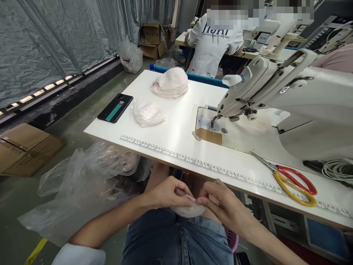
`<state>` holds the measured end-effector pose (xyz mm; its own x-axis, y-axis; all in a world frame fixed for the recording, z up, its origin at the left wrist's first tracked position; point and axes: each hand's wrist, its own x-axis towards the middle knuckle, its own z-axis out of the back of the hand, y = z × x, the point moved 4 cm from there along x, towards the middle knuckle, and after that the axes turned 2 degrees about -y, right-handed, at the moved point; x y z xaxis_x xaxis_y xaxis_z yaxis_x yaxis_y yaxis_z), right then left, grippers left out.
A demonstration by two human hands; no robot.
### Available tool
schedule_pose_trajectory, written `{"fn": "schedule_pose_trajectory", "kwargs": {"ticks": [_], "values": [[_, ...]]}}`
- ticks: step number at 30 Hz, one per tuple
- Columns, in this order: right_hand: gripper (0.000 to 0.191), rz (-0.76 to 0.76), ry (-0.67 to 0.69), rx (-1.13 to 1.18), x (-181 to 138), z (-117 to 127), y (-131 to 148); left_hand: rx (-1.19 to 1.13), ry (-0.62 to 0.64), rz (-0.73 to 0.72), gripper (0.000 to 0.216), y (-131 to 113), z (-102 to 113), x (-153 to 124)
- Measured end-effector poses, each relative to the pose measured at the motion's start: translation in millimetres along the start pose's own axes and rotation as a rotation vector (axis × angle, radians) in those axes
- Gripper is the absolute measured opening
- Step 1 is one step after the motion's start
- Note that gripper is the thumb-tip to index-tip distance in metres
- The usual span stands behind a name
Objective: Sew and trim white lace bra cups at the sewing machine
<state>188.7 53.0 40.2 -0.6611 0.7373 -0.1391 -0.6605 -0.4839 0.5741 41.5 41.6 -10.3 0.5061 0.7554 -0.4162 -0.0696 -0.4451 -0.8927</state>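
Note:
Over my lap, just off the table's front edge, I hold a pale, rounded fabric piece point(189, 210). My left hand point(169, 193) pinches its upper edge from the left, thumb pressed against fingers. From the right, my right hand point(220, 198) grips the same edge, its fingertips close to the left thumb. My fingers cover part of the piece. On the white table point(176, 121) lie a small cream lace-edged fabric piece point(147, 113) and, behind it, a larger cream fabric bundle point(171, 82) with reddish stitching at one side.
A sewing machine point(264, 84) stands on the table's right half. Scissors point(292, 182) with red and yellow handles lie near the front edge. A black phone point(115, 108) rests at left. Plastic bags point(79, 191) lie below, and another person point(211, 44) sits beyond the table.

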Motion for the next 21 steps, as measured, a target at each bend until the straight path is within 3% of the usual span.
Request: {"fn": "schedule_pose_trajectory", "kwargs": {"ticks": [3,7,16,21], "values": [[0.029,-0.098,0.05,0.092,-2.5,3.6,-2.6,-0.041,0.004,0.011,0.034,5.9,7.2,-4.6],[0.02,-0.075,0.075,0.11,-2.2,-1.2,8.0,-0.035,0.033,0.006,0.034,7.6,7.5,-4.6],[0.031,-0.137,0.153,0.183,6.7,-6.4,-2.2,-0.022,0.046,-0.05,0.025,-2.8,20.0,-10.7],[0.037,-0.149,0.21,0.54,23.9,-3.3,9.4,-0.033,0.062,-0.097,0.027,-7.9,29.4,-13.6]]}}
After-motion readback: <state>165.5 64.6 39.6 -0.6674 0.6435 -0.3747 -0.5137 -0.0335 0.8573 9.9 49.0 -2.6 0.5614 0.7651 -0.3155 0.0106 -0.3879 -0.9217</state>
